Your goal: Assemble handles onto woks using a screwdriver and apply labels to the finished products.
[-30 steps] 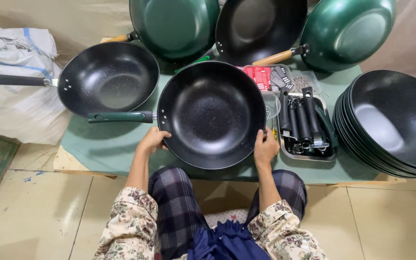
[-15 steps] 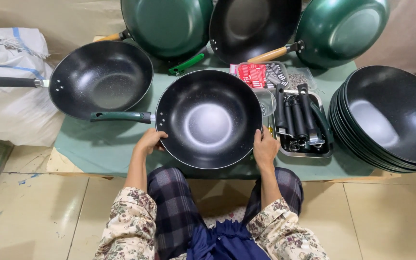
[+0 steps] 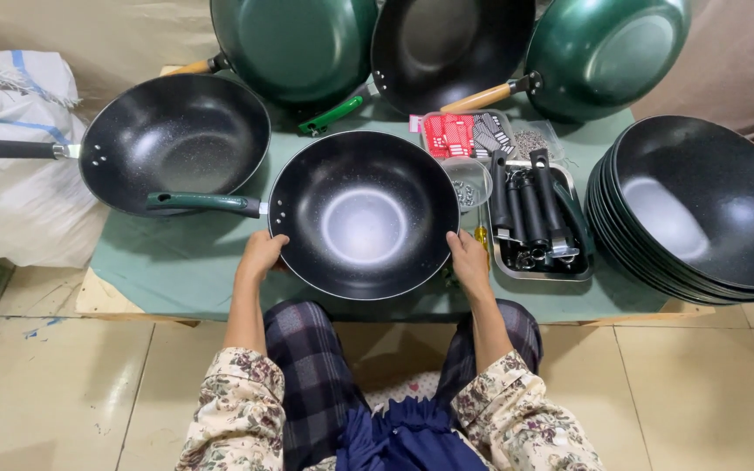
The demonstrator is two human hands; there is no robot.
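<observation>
A black non-stick wok with a green handle (image 3: pixel 364 214) sits in the middle of the green-covered tabletop (image 3: pixel 176 262), right at the near edge in front of the seated person. The left hand (image 3: pixel 261 255) curls its grip around the rim on the near left side, just below where the handle joins; the right hand (image 3: pixel 469 262) clasps the rim on the near right side. Both hands are closed on the wok's edge, thumbs over the lip.

Its handle points left, the tip lying over the rim of a second black wok with a dark handle (image 3: pixel 176 144), which sits further back on the left. Along the far side, three more pans lean up: a green wok with a wooden handle (image 3: pixel 294 44), a black wok with a green handle (image 3: pixel 447 52) and another green wok with a wooden handle (image 3: pixel 604 52). To the right of the held wok stands a metal tray of black handles (image 3: pixel 538 218), with a small clear cup of screws (image 3: pixel 467 181) just beside it. Further right rises a stack of handle-less black woks (image 3: pixel 700 214). A white sack (image 3: pixel 10 174) rests off the left end.
</observation>
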